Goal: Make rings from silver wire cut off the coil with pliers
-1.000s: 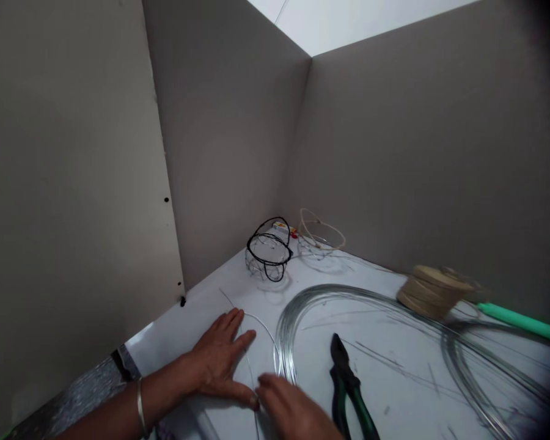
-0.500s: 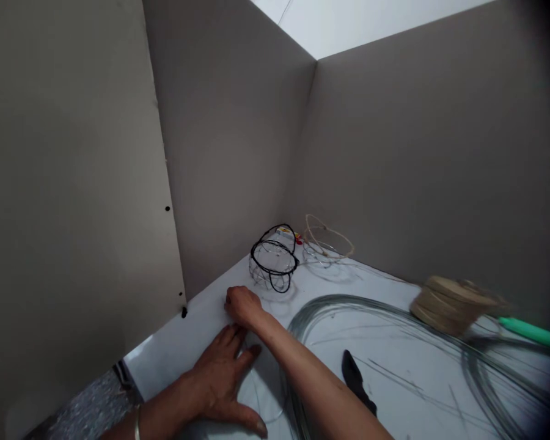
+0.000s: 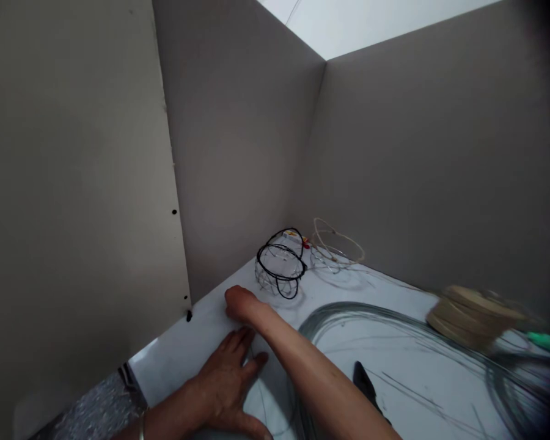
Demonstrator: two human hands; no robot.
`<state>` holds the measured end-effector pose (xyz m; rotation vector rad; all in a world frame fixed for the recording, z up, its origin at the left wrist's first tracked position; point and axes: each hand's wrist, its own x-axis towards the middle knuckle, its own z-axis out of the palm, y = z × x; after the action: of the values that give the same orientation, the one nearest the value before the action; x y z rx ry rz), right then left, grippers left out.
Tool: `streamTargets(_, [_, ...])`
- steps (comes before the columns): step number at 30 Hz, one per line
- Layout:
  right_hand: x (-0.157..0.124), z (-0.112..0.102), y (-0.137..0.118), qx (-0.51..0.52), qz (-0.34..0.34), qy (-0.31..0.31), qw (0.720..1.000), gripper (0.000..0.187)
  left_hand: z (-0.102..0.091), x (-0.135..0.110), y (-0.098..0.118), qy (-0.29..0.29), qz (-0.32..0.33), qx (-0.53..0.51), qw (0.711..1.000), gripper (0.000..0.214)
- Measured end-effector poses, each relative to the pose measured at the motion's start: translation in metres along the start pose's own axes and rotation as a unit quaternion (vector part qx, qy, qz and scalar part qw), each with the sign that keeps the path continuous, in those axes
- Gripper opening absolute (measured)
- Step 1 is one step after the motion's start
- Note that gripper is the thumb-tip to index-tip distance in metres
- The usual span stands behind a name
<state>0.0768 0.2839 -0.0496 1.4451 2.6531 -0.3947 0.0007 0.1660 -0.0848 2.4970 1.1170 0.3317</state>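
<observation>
Head view looks down into a corner where grey partition panels wall in a white table. The left hand lies palm down near the table's near-left edge, fingers spread wide and flat, with a metal bangle on its wrist. It grips nothing. The flat press reads as a way of pinning something thin to the surface.

A thin strand of silver wire shows only faintly just beside that hand's thumb, lying on the table and passing under the right forearm. That arm crosses over the left fingertips. The right hand sits beyond them, close to the left panel, knuckles up and fingers curled in tight. Whether the strand's far end is pinched inside cannot be told, since the fingertips are hidden.

Just past the right hand, but apart from it, stands a small dome-shaped cage of black and silver wire. Pale tan wire rings lie beside it against the back panel, and both seem tucked into the corner, out of the hands' way.

A large coil of silver wire lies flat across the table, its left bend next to the forearm. Dark pliers rest inside it, within easy reach. A blurred flat spool of tan cord and a green handle sit at the right.
</observation>
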Motion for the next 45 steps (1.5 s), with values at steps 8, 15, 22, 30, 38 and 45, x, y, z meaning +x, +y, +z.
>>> streamTargets(8, [-0.024, -0.017, 0.019, 0.057, -0.012, 0.033, 0.998, 0.023, -0.004, 0.001, 0.004, -0.026, -0.012, -0.018, 0.999, 0.102])
streamTargets(15, [-0.049, -0.008, 0.029, 0.125, -0.042, 0.146, 0.980, 0.010, -0.002, 0.002, 0.008, -0.037, -0.015, -0.012, 0.999, 0.100])
streamTargets(22, [-0.080, 0.005, 0.031, 0.178, -0.107, 0.216, 0.954, 0.012, -0.004, 0.002, 0.016, -0.036, -0.008, 0.000, 0.999, 0.105])
streamTargets(30, [-0.079, 0.010, 0.035, 0.268, -0.099, 0.238, 0.928, 0.012, -0.002, 0.000, 0.018, -0.039, -0.005, 0.008, 0.999, 0.104])
streamTargets(38, [-0.068, 0.018, 0.035, 0.347, -0.043, 0.186, 0.918, 0.024, -0.002, -0.002, 0.018, -0.031, -0.009, 0.008, 0.999, 0.104])
streamTargets(45, [-0.053, 0.023, 0.037, 0.392, 0.014, 0.126, 0.911, 0.030, -0.004, -0.002, 0.019, -0.032, -0.009, 0.004, 0.999, 0.103])
